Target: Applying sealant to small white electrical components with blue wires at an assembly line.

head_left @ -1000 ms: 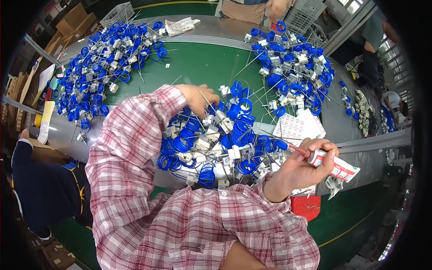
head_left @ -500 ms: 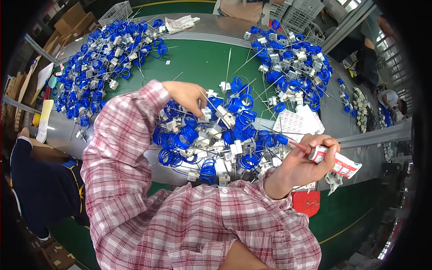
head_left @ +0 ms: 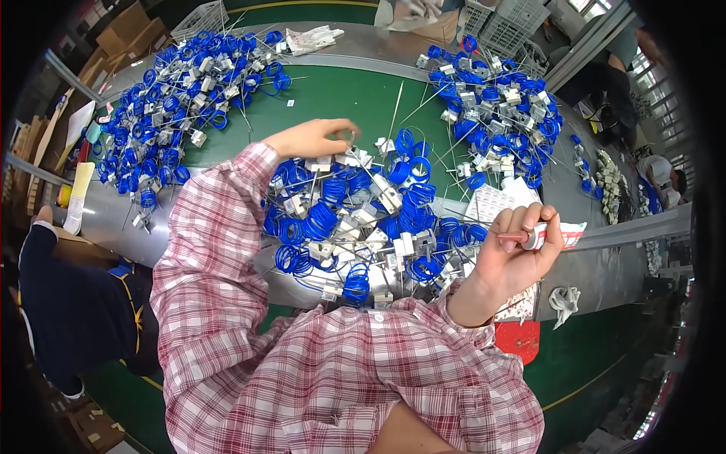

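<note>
My left hand (head_left: 314,138) pinches a part atop the blue wire pile (head_left: 355,219). My right hand (head_left: 518,253) beside it grips a tube (head_left: 538,236). Pulling could snag tangled wires, I think.

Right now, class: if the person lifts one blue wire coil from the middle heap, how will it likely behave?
Probably floppy: the blue wire coil is thin looped wire. Likely to snag, since the coils and thin metal rods in the middle heap overlap. Likely light: the left hand picks there with fingertips only.
</note>
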